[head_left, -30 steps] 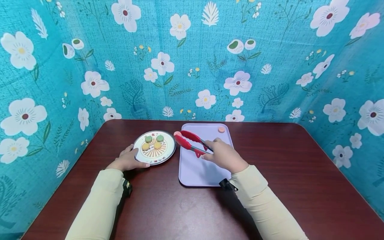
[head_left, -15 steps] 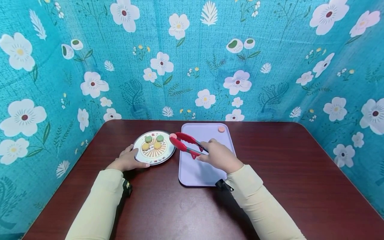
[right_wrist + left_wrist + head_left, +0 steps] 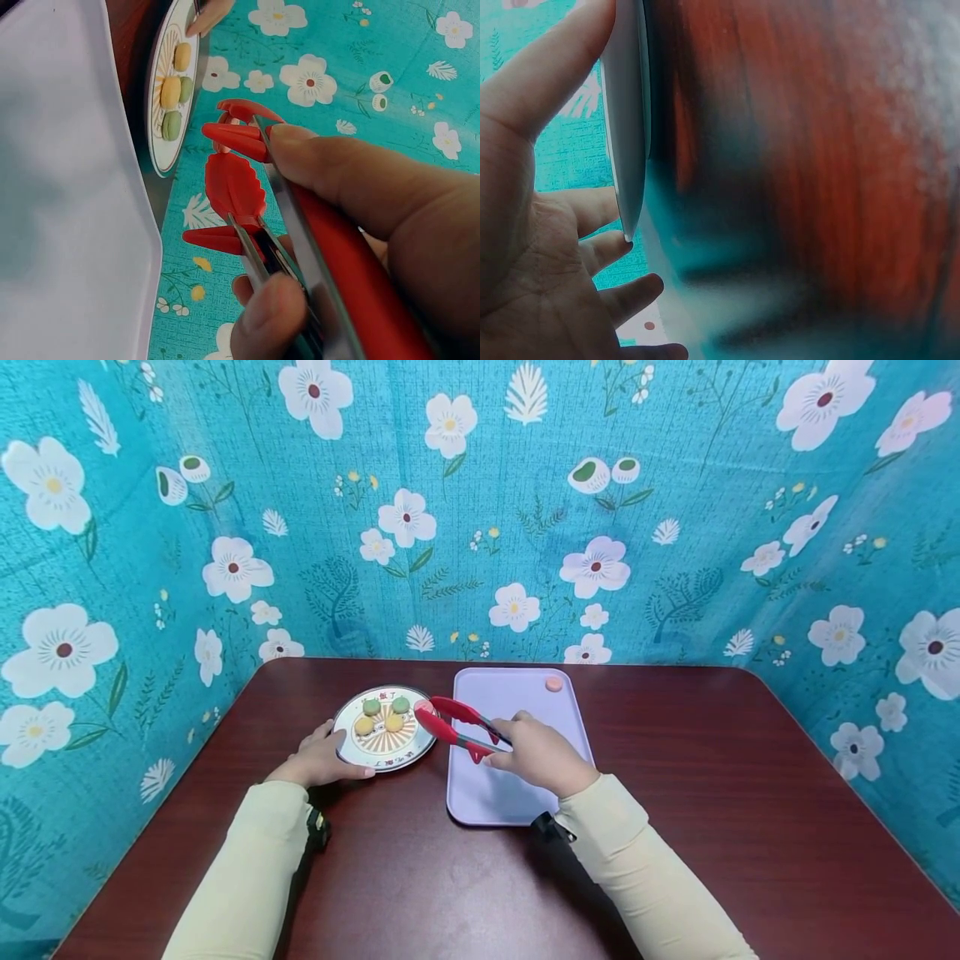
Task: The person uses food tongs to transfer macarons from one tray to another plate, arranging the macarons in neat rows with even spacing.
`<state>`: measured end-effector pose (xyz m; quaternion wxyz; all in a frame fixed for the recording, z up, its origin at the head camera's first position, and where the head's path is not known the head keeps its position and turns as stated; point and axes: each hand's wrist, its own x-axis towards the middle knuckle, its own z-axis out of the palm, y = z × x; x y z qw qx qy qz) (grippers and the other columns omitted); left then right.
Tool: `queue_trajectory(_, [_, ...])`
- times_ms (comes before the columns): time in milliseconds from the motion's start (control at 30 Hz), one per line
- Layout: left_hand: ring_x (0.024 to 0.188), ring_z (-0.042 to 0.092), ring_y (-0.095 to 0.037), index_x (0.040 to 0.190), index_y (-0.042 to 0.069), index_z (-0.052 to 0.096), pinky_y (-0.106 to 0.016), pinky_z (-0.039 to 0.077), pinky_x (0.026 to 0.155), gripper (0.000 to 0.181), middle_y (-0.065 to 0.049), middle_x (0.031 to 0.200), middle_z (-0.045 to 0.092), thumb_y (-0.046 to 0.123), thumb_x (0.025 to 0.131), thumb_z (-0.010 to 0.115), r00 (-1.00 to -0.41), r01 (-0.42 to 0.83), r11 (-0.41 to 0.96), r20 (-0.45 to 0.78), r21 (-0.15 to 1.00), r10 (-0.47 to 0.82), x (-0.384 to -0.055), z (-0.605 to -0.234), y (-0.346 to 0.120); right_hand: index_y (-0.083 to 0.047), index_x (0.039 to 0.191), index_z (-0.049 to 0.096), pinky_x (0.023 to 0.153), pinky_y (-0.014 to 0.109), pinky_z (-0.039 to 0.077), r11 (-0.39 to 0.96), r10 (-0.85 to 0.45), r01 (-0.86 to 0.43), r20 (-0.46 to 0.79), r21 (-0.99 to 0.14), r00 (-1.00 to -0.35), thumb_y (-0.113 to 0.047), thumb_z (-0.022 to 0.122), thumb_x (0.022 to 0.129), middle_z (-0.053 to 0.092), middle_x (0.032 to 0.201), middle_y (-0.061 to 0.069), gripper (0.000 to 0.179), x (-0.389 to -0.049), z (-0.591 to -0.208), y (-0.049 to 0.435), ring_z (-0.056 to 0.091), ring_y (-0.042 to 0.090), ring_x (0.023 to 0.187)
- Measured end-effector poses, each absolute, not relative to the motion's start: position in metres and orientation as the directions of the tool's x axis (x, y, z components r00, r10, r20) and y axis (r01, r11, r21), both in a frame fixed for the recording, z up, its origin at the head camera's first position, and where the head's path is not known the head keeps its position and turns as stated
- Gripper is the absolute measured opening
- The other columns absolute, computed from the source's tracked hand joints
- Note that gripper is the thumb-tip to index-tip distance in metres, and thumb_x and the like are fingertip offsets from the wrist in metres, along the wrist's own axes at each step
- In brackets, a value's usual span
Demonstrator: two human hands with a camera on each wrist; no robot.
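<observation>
Red tongs have shifted left since the earlier frame, carrying the pink macaron at their tips toward the plate. Right hand has the tongs pinched, their long axis running forward-left from it, so the macaron's ahead and left of that hand. Left hand is spread loosely along the rim, with the macaron ahead-right of it. Can't call which hand is nearer. Imo that leftward line matters most; can't tell the height gap.
</observation>
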<state>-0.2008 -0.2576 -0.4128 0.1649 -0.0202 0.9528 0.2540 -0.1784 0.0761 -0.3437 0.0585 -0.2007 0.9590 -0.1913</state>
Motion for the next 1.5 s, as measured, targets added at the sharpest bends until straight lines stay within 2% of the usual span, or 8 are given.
queue_trajectory(233, [0.132,0.017,-0.051,0.149,-0.007,0.021,-0.067,0.031,0.102,0.108,-0.032,0.151,0.01,0.049,0.075,0.077,-0.946,-0.11,0.871,-0.318,0.479,0.055,-0.2,-0.41,-0.257,-0.01,0.125,0.064,0.057,0.028,0.044,0.845,-0.422,-0.385,-0.021,-0.371,-0.907,-0.031,0.077,0.082,0.062,0.097,0.013,0.049,-0.179,-0.344,0.073,0.052,0.017,0.075])
queue_trajectory(567, [0.131,0.018,-0.05,0.15,-0.003,0.022,-0.066,0.035,0.1,0.108,-0.031,0.151,0.01,0.047,0.073,0.079,-0.944,-0.131,0.86,-0.327,0.493,0.043,-0.198,-0.407,-0.256,-0.012,0.124,0.066,0.057,0.028,0.045,0.842,-0.431,-0.388,-0.034,-0.375,-0.902,-0.031,0.079,0.081,0.06,0.092,0.009,0.049,-0.18,-0.344,0.064,0.052,0.017,0.073])
queue_trajectory(900, [0.131,0.019,-0.05,0.149,-0.004,0.022,-0.062,0.041,0.097,0.107,-0.031,0.151,0.012,0.045,0.073,0.079,-0.942,-0.134,0.861,-0.332,0.492,0.043,-0.199,-0.407,-0.256,-0.01,0.116,0.069,0.058,0.028,0.044,0.816,-0.487,-0.456,0.003,-0.355,-0.874,-0.03,0.079,0.081,0.061,0.086,0.006,0.042,-0.18,-0.344,0.056,0.051,0.017,0.073])
queue_trajectory(1000, [0.131,0.019,-0.05,0.149,-0.004,0.023,-0.063,0.04,0.098,0.106,-0.031,0.15,0.012,0.045,0.073,0.079,-0.943,-0.132,0.864,-0.331,0.487,0.042,-0.199,-0.407,-0.255,-0.011,0.115,0.069,0.058,0.027,0.044,0.811,-0.498,-0.469,0.008,-0.35,-0.867,-0.03,0.08,0.08,0.059,0.082,0.003,0.041,-0.18,-0.344,0.053,0.051,0.016,0.072])
queue_trajectory(1233, [0.132,0.018,-0.051,0.147,-0.007,0.026,-0.07,0.026,0.102,0.105,-0.033,0.15,0.013,0.049,0.075,0.076,-0.949,-0.091,0.881,-0.307,0.464,0.064,-0.198,-0.406,-0.257,-0.012,0.106,0.07,0.058,0.028,0.041,0.798,-0.523,-0.496,0.015,-0.341,-0.852,-0.029,0.079,0.08,0.054,0.077,0.0,0.033,-0.18,-0.344,0.049,0.05,0.016,0.07])
queue_trajectory(1367, [0.131,0.019,-0.051,0.147,-0.007,0.026,-0.07,0.028,0.101,0.105,-0.033,0.15,0.014,0.049,0.074,0.077,-0.95,-0.09,0.881,-0.306,0.464,0.064,-0.198,-0.407,-0.257,-0.012,0.105,0.07,0.058,0.028,0.041,0.794,-0.529,-0.506,0.029,-0.338,-0.848,-0.028,0.08,0.08,0.053,0.076,0.0,0.031,-0.179,-0.344,0.047,0.049,0.015,0.069])
queue_trajectory(1500, [0.131,0.02,-0.051,0.147,-0.006,0.026,-0.069,0.03,0.101,0.105,-0.033,0.149,0.014,0.048,0.074,0.077,-0.95,-0.095,0.879,-0.306,0.468,0.06,-0.198,-0.407,-0.257,-0.012,0.11,0.07,0.058,0.028,0.042,0.795,-0.524,-0.502,0.032,-0.341,-0.851,-0.028,0.08,0.08,0.054,0.079,0.001,0.035,-0.18,-0.345,0.045,0.049,0.015,0.07])
